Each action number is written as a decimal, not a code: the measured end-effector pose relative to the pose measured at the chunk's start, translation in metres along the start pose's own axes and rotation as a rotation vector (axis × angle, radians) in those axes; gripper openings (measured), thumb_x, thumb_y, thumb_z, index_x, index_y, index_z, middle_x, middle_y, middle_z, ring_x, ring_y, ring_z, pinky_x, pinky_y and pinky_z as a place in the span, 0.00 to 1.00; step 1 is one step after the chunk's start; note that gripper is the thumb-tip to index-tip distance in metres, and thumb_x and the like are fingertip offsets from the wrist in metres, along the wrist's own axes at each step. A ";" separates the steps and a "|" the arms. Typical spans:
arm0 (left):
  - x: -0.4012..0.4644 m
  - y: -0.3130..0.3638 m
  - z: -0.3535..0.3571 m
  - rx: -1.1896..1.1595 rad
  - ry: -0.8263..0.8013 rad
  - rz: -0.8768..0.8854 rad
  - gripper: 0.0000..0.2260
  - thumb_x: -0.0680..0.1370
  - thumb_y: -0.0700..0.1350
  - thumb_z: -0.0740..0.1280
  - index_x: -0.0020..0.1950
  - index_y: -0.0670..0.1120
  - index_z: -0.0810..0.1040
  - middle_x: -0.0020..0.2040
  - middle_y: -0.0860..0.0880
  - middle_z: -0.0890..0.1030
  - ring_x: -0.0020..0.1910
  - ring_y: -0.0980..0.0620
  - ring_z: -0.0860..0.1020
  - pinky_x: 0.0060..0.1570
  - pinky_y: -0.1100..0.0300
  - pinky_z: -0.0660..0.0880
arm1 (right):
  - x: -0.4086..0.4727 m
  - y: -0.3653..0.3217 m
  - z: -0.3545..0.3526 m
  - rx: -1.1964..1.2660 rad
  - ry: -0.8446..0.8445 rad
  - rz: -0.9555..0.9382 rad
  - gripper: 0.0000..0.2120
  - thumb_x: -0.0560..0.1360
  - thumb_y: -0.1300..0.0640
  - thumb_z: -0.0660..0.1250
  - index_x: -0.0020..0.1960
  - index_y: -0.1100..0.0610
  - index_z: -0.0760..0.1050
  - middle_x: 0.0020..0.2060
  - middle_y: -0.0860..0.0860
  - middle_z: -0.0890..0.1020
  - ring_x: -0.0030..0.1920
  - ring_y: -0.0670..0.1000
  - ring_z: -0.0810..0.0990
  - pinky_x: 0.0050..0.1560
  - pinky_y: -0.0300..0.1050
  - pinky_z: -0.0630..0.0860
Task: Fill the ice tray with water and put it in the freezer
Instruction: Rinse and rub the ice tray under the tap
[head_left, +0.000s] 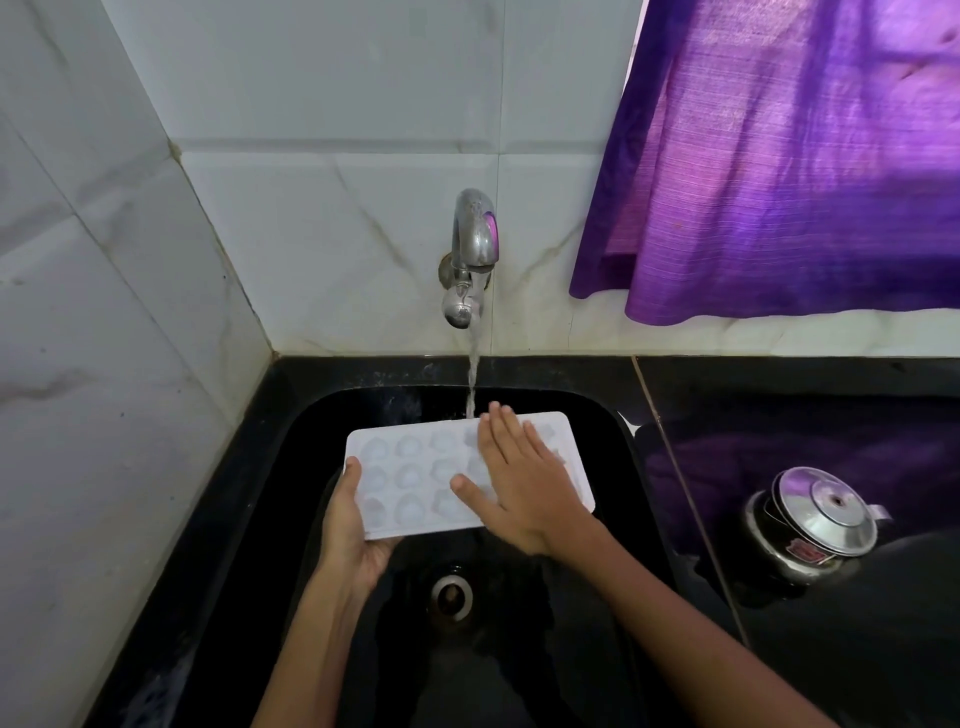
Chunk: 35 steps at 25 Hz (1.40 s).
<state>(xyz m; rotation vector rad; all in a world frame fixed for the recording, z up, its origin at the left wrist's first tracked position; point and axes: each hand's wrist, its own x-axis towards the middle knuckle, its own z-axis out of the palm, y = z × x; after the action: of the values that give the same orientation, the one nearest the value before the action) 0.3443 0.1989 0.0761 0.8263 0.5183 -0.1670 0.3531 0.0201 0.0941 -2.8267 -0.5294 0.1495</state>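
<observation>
A white ice tray (415, 473) with rounded pockets is held level over the black sink (291, 447). My left hand (353, 530) grips its near left corner, thumb on top and fingers underneath. My right hand (519, 483) lies flat on the tray's right half with straight, spread fingers. A chrome tap (470, 244) on the tiled wall runs a stream of water (472, 379) down onto the tray's far edge, just left of my right fingertips.
The sink drain (451, 597) lies below the tray. A steel pot with a lid (815, 530) stands on the black counter (779, 410) to the right. A purple curtain (779, 156) hangs at the upper right. Tiled walls (104, 312) close the left and back.
</observation>
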 end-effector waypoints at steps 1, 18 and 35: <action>0.002 -0.001 0.003 -0.010 -0.021 -0.005 0.21 0.80 0.56 0.55 0.65 0.43 0.73 0.56 0.40 0.81 0.50 0.42 0.82 0.36 0.51 0.81 | 0.005 -0.008 0.002 -0.002 0.003 -0.054 0.38 0.77 0.36 0.39 0.77 0.59 0.39 0.77 0.55 0.41 0.75 0.48 0.34 0.73 0.44 0.33; 0.023 -0.017 0.015 -0.044 -0.043 -0.051 0.24 0.81 0.58 0.51 0.59 0.41 0.76 0.45 0.42 0.85 0.42 0.47 0.84 0.35 0.57 0.81 | -0.008 -0.028 0.013 -0.010 -0.046 -0.317 0.29 0.81 0.44 0.39 0.77 0.58 0.43 0.76 0.52 0.42 0.77 0.48 0.39 0.73 0.40 0.33; 0.025 -0.008 0.019 -0.027 -0.070 -0.094 0.28 0.80 0.61 0.48 0.62 0.42 0.75 0.56 0.38 0.81 0.54 0.40 0.80 0.40 0.49 0.81 | -0.007 -0.004 0.003 0.006 -0.038 -0.200 0.27 0.83 0.48 0.43 0.77 0.56 0.40 0.77 0.51 0.42 0.76 0.46 0.37 0.73 0.40 0.35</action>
<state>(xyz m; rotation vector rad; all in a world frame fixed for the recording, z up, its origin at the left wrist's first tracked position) 0.3701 0.1810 0.0692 0.7677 0.4925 -0.2737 0.3446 0.0220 0.0926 -2.7491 -0.8142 0.1653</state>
